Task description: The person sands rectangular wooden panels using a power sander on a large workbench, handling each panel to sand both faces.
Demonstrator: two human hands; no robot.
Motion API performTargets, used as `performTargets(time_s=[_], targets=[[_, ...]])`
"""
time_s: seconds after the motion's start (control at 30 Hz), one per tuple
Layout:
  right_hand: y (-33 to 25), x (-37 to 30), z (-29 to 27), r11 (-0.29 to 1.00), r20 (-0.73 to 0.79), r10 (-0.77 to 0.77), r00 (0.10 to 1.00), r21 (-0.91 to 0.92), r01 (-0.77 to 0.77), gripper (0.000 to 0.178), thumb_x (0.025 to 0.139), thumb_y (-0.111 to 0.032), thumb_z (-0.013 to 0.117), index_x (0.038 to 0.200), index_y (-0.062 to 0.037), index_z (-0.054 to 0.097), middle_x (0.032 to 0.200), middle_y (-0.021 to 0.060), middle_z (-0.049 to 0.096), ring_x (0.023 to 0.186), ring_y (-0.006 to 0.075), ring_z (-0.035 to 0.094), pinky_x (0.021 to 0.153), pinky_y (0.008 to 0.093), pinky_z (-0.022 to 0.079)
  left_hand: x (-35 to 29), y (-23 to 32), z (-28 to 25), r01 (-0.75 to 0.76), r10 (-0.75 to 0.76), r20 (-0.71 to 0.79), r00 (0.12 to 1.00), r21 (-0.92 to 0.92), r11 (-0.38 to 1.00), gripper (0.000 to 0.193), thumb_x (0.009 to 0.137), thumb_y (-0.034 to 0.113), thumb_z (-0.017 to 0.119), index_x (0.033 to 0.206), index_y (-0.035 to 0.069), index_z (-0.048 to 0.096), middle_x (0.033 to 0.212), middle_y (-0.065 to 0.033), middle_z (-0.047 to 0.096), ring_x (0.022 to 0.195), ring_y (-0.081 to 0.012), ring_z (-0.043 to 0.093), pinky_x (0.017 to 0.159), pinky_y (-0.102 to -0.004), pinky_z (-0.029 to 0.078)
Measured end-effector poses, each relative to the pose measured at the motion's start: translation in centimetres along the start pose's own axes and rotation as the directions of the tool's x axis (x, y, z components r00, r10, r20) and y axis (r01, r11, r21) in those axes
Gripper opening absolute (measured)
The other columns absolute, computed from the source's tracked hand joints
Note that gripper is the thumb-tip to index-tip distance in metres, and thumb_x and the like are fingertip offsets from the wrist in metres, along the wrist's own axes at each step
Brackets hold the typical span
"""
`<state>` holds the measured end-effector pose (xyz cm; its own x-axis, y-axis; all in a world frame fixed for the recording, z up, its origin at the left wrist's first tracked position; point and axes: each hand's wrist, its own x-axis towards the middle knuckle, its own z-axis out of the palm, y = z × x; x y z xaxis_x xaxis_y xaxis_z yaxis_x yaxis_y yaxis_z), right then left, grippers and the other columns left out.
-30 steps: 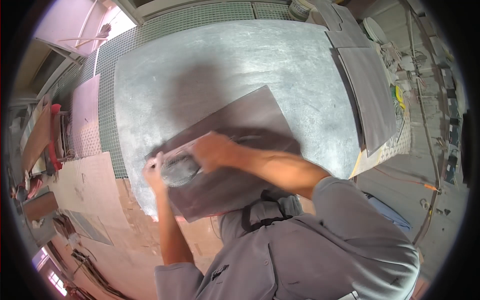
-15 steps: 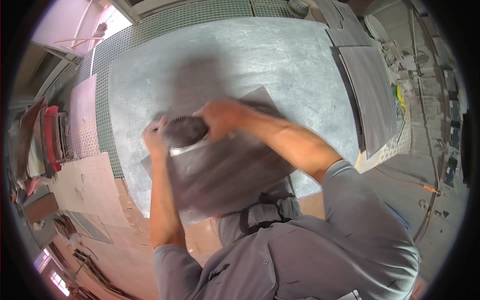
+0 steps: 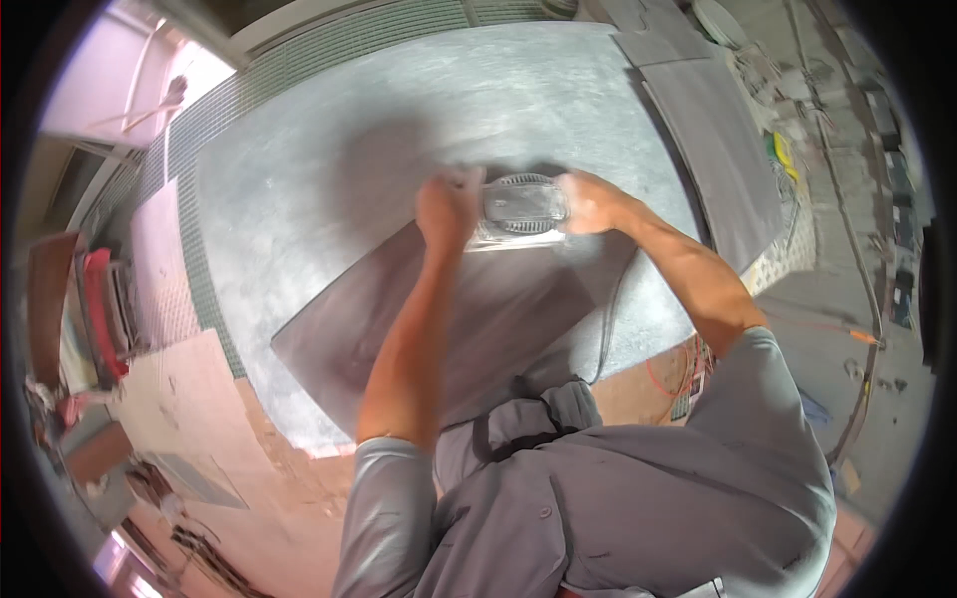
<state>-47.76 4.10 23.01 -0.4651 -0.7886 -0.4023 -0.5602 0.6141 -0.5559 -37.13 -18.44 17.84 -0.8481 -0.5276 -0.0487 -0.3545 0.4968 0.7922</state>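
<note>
A dark box-shaped power sander [image 3: 523, 203], with ridged vents and a pale flat base, rests on a dark grey flat panel [image 3: 469, 324] near the panel's far edge. My left hand [image 3: 449, 207], smeared by motion, is closed at the sander's left end. Its right end is gripped by my right hand [image 3: 592, 202], fingers wrapped round the side. Under the panel lies a large pale, dusty tabletop [image 3: 269, 179]. A thin dark cord [image 3: 607, 324] runs from near the panel's right side down towards my waist.
More dark panels [image 3: 713, 149] lie along the table's right side. Green grating [image 3: 369, 42] borders the far edge. Pale boards [image 3: 184, 394] stand at the left, by a red item [image 3: 98, 309]. An orange cable [image 3: 859, 336] crosses the floor on the right.
Both hands and the sander have moved to the right and away from me across the panel. The panel appears at a different angle, and the cord now shows beside it.
</note>
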Motion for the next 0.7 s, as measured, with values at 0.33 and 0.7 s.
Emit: performTargets(time_s=[0.33, 0.7], targets=[[-8.5, 2.3, 5.8, 0.980, 0.018, -0.075, 0.997, -0.184, 0.077, 0.026, 0.067, -0.012, 0.078, 0.092, -0.0033, 0.075, 0.092, 0.0229, 0.074, 0.084, 0.0396, 0.071, 0.077, 0.0462, 0.057, -6.5, -7.5, -6.4, 0.184, -0.202, -0.175, 0.964, -0.113, 0.976, 0.042, 0.086, 0.041, 0.073, 0.073, 0.002, 0.069, 0.078, -0.0202, 0.070, 0.076, -0.0434, 0.067, 0.073, -0.0496, 0.053], [-34.6, 4.7, 25.5, 0.925, 0.290, -0.341, 0.894, -0.065, 0.374, 0.058, 0.074, -0.017, 0.070, 0.131, -0.0045, 0.063, 0.101, 0.0239, 0.074, 0.097, 0.0418, 0.072, 0.086, 0.0504, 0.058, -27.6, -27.2, -30.1, 0.309, -0.369, -0.370, 0.853, -0.213, 0.927, 0.033, 0.090, 0.016, 0.081, 0.069, -0.005, 0.067, 0.060, -0.0029, 0.058, 0.060, -0.0076, 0.050, 0.059, -0.0300, 0.042]])
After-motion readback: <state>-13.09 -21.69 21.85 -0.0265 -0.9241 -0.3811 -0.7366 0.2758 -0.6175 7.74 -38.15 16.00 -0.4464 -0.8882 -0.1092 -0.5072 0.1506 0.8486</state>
